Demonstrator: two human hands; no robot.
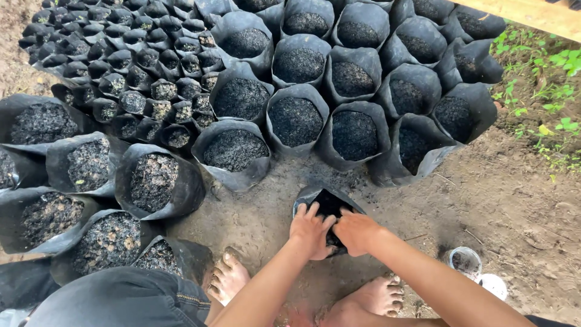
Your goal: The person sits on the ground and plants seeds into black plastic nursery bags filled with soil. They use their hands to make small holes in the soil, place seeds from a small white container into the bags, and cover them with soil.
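Grow bag (327, 203), black plastic, small, sits on bare dirt ground (502, 200) right in front of the person, mouth open and dark soil inside. Left hand (310, 231) curled over its near-left rim, fingers spread and pressing on the plastic. Right hand (356, 231) closed on the near-right rim, thumb and fingers pinching the edge. Hands nearly touch each other over the bag. Bare feet (363, 300) just below, dark trouser knee (121, 297) at lower left. Small clear cup (465, 261) on the dirt to the right, white lid-like thing just beside it. Beyond: rows of filled large black bags (296, 121) packed touching, dark soil to the top. Left side, more large bags with coarser, lighter mix (154, 180). Far upper left, cluster of many small filled bags (121, 66). Green weeds (551, 91) at right edge, wooden plank (538, 15) top right.
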